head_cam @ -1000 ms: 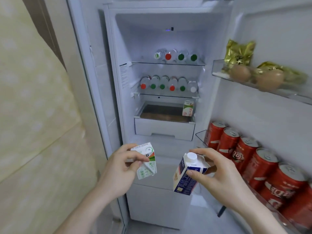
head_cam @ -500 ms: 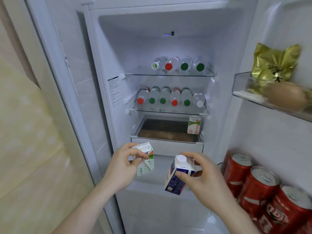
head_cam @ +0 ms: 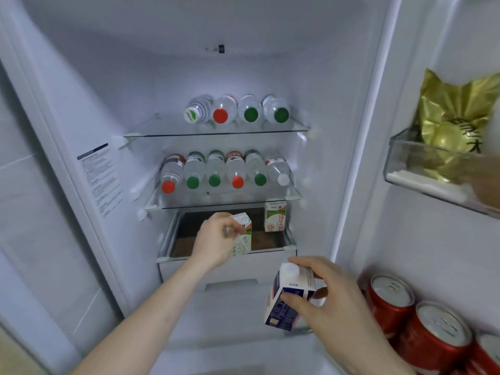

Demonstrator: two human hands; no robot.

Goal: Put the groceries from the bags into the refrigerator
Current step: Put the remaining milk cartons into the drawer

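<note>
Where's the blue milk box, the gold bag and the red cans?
blue milk box (head_cam: pixel 284 309): head view, on its blue side.
gold bag (head_cam: pixel 454 115): head view, on its crinkled front.
red cans (head_cam: pixel 389 307): head view, on the nearest-left can's side.

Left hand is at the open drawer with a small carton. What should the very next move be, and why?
Probably lower the small green-and-white carton in the left hand onto the brown floor of the open white drawer, beside the matching carton standing at its right rear. The carton hangs over bare drawer floor; the right hand holds the blue-and-white capped carton lower, outside.

green-white carton (head_cam: pixel 242 234) upright over the open drawer (head_cam: pixel 173 239); blue-white capped carton (head_cam: pixel 288 299) tilted below it.
</note>
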